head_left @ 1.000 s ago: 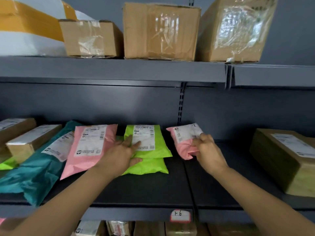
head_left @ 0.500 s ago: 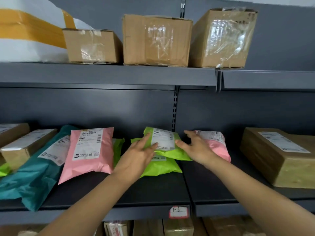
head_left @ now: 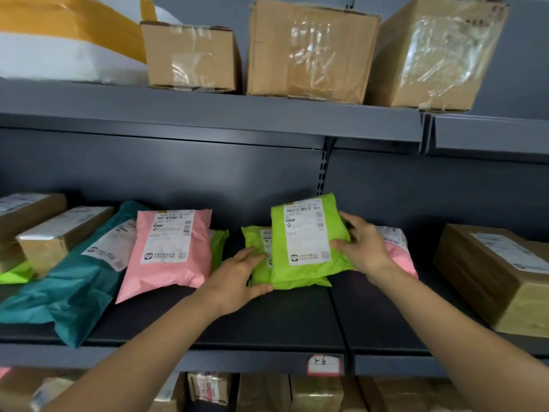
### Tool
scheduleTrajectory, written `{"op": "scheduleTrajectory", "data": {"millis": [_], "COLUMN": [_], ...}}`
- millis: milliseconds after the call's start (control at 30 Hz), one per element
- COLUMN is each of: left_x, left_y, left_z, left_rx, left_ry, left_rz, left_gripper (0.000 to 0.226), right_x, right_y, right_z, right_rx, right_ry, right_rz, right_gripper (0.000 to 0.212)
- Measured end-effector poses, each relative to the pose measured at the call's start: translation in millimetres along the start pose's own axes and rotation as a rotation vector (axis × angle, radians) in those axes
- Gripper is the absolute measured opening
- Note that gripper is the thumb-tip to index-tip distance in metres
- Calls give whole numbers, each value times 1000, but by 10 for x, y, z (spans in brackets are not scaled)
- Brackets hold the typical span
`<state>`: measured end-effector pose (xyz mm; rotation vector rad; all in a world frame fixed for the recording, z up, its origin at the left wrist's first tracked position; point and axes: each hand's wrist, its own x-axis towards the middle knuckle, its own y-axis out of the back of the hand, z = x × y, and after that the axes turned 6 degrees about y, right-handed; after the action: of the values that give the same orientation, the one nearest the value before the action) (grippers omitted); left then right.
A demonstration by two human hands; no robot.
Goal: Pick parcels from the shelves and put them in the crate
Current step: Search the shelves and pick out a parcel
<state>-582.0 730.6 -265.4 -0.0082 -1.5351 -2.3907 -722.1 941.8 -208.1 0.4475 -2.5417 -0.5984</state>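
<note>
A lime-green parcel (head_left: 309,239) with a white label is tilted up off the middle shelf (head_left: 267,319), gripped at its right edge by my right hand (head_left: 361,245). My left hand (head_left: 237,278) rests on a second lime-green parcel (head_left: 257,257) lying under it, fingers spread along its left side. A small pink parcel (head_left: 398,248) lies behind my right hand, partly hidden. A larger pink parcel (head_left: 169,248) and a teal parcel (head_left: 68,289) lie to the left. No crate is in view.
Three cardboard boxes (head_left: 309,52) and a white and yellow bag (head_left: 65,40) sit on the upper shelf. A brown box (head_left: 499,278) stands at the right of the middle shelf, two smaller boxes (head_left: 59,233) at the left. More boxes fill the shelf below.
My right hand left the small pink parcel, moved left and took the upper green parcel, lifting it upright. My left hand slid down onto the lower green parcel.
</note>
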Motion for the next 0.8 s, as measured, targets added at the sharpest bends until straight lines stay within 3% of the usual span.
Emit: {"op": "scheduleTrajectory", "data": {"millis": [167, 367, 600, 800], "left_x": [90, 155, 161, 171], "left_y": [-65, -22, 4, -61], "left_z": [71, 131, 185, 315], "left_rx": [16, 6, -2, -22], "left_ry": [32, 38, 73, 58], "left_rz": [-25, -94, -62, -112], "left_gripper": [71, 70, 50, 50], "right_x": [10, -68, -18, 56], "right_y": [414, 557, 629, 711], "right_z": [58, 327, 507, 638], "right_rx": [-120, -539, -696, -853], "right_ry": [-3, -213, -242, -189], "right_rz": [200, -114, 28, -121], "right_gripper": [53, 58, 71, 58]}}
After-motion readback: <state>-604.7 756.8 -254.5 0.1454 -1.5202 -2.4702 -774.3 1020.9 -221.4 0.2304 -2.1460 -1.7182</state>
